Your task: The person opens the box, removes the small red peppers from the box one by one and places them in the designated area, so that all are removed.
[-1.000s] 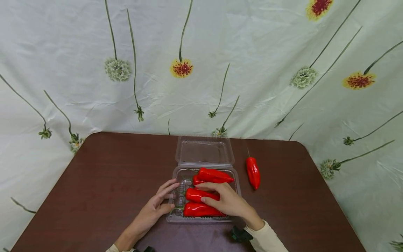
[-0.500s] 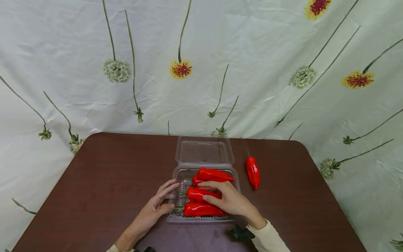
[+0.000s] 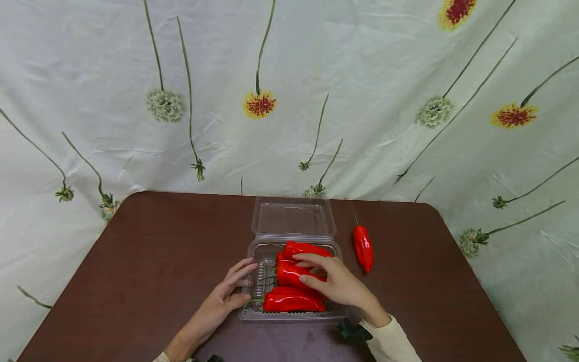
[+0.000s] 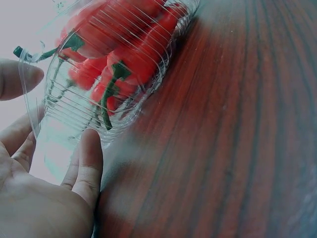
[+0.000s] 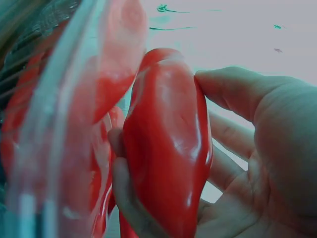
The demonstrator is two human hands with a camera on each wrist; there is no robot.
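A clear plastic clamshell box (image 3: 246,314) stands on the table with its lid (image 3: 294,216) folded back. Inside lie several red peppers with green stems, among them a front pepper (image 3: 293,300) and a back pepper (image 3: 305,248). My right hand (image 3: 339,281) grips a red pepper (image 3: 289,274) in the middle of the box; in the right wrist view the thumb and fingers wrap round this pepper (image 5: 168,144). At the box's left side, my left hand (image 3: 223,294) touches the rim with fingers extended; its fingertips (image 4: 91,144) lie at the ribbed wall in the left wrist view.
One more red pepper (image 3: 363,249) lies on the brown table (image 3: 172,241), right of the box. Behind the table hangs a pale cloth (image 3: 289,65) printed with flowers.
My right hand has shifted right and slightly back, carrying the gripped pepper along, so a wider gap shows between its stem end and the front pepper. The left hand keeps its place.
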